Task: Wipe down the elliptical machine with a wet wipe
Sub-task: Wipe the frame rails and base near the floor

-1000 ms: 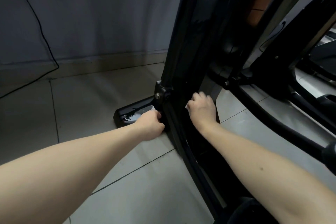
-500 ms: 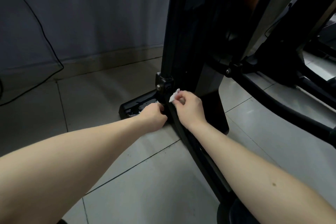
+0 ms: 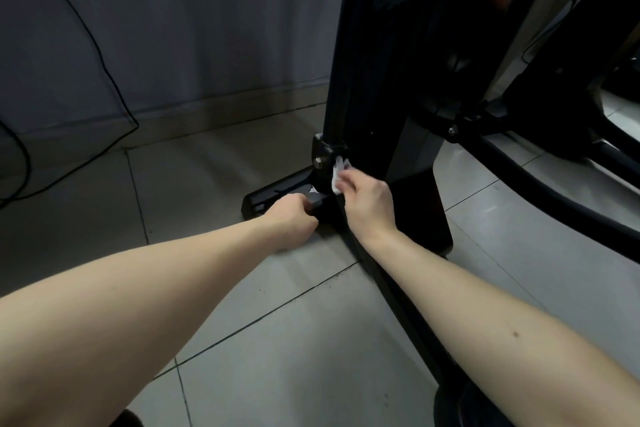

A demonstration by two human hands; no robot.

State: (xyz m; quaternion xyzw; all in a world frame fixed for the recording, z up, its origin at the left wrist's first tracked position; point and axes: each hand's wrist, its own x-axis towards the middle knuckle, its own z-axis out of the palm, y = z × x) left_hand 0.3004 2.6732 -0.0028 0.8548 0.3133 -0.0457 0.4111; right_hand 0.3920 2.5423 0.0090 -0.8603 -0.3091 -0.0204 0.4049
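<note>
The black elliptical machine (image 3: 367, 45) rises as a tall upright column from a low black base foot (image 3: 273, 192) on the tiled floor. My right hand (image 3: 367, 199) pinches a small white wet wipe (image 3: 337, 173) and holds it against the bolted joint at the bottom of the column. My left hand (image 3: 292, 215) is curled round the edge of the base foot just left of the column. Both forearms reach in from the bottom of the view.
A grey wall (image 3: 173, 28) and skirting run behind the machine. A black cable (image 3: 104, 55) hangs down the wall and trails over the floor at left. More black frame bars and a curved rail (image 3: 540, 191) stand to the right.
My right hand came off the right side of the column, moved left to the joint, and the white wipe now shows in its fingers. My left hand stayed on the base foot.
</note>
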